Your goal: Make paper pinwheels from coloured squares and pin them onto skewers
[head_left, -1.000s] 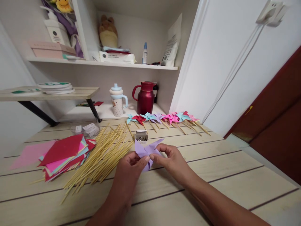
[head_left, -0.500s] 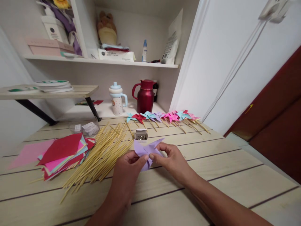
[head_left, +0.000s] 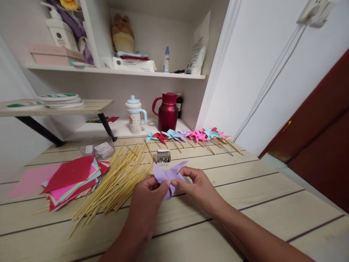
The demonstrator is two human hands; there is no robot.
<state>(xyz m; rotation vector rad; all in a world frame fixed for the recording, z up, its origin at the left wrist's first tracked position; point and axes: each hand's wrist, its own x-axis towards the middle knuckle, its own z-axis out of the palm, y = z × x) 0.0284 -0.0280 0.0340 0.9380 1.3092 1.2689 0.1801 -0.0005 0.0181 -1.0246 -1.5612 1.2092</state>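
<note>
A purple paper pinwheel (head_left: 163, 175) is held above the table between my two hands, its blades spread out. My left hand (head_left: 148, 193) pinches it from the left, thumb near the centre. On the other side my right hand (head_left: 195, 183) grips a right-hand blade, its thumb also close to the middle. The fingers behind the paper are partly hidden. Just beyond the pinwheel stands a small open box (head_left: 163, 158) with shiny metal pieces inside. Left of my hands lies a loose heap of thin wooden sticks (head_left: 117, 182).
Coloured paper squares (head_left: 71, 174) are stacked at the left. Several finished pinwheels on sticks (head_left: 197, 135) lie along the back. Behind them stand a red thermos jug (head_left: 168, 112) and a pale cup with a blue handle (head_left: 135, 118). A small raised stand (head_left: 95, 105) is at the back left.
Both hands stay on the purple pinwheel, which has barely shifted. The whole view has moved very slightly.
</note>
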